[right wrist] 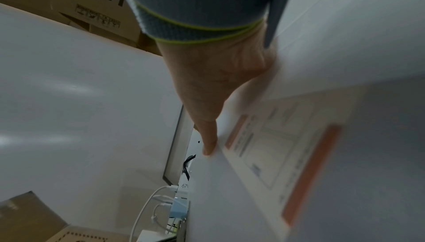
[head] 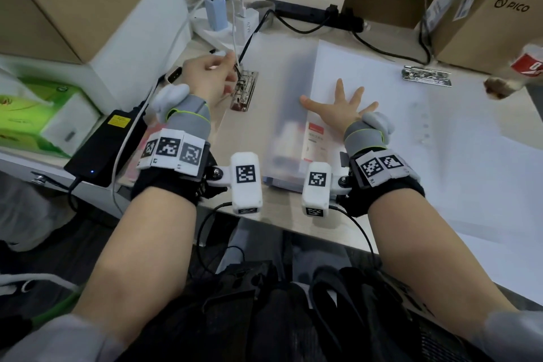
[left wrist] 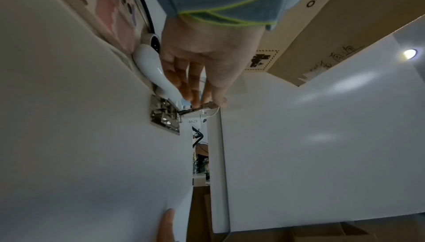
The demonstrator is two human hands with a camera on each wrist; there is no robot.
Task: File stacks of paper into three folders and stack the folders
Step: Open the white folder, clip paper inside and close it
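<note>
An open translucent folder (head: 282, 73) lies flat on the desk, its metal spring clip (head: 245, 94) on the left flap. My left hand (head: 232, 73) pinches the clip's raised lever; the left wrist view shows the fingertips (left wrist: 195, 100) closed on the lever above the clip (left wrist: 163, 118). My right hand (head: 342, 103) lies flat with its fingers spread on a white paper stack (head: 352, 67) on the folder's right half. In the right wrist view the palm (right wrist: 218, 82) presses the paper beside a red-edged label (right wrist: 287, 155). A second clip (head: 426, 76) sits on another open folder to the right.
Cardboard boxes (head: 484, 23) stand at the back right and back left. A power strip with chargers (head: 232, 20) and cables lies behind the folder. A black power adapter (head: 102, 147) and a green tissue pack (head: 35, 114) sit at the left. A red-labelled bottle (head: 526, 67) is at the right edge.
</note>
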